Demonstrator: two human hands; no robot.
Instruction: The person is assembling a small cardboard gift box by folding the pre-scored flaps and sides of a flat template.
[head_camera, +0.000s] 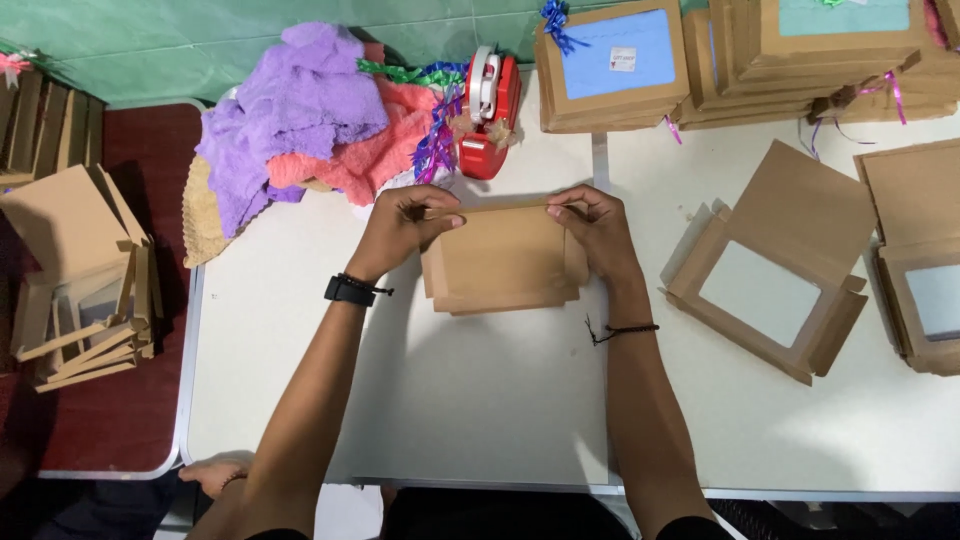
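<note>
Head view: my left hand (408, 228) is curled over the far left corner of the flat brown cardboard box (503, 262), fingers bent and pinching the top edge. My right hand (592, 225) does the same on the far right corner, fingers folded over the rim. Both are gripping it, neither is loose. The box lies on the white table (480, 400), centre, just near of the red tape dispenser (487, 115).

Hard to make out: my fingertips hide the far edge of the box, so I can't tell if a flap is tucked in. The box looks closed; its contents are not visible.

Right of it, well apart, an open brown cardboard box with a clear window (772, 270) lies flat, nothing inside. Another windowed box (920, 260) is cut off at the right edge. Far right: a stack of closed windowed boxes with ribbon bows (740, 55), blue fabric showing through the windows, the stack cut off at the top edge. Far left: a pile of purple and coral fluffy towels (310, 125). Left side, on a dark red table, a heap of unfolded cardboard blanks (80, 270).
</note>
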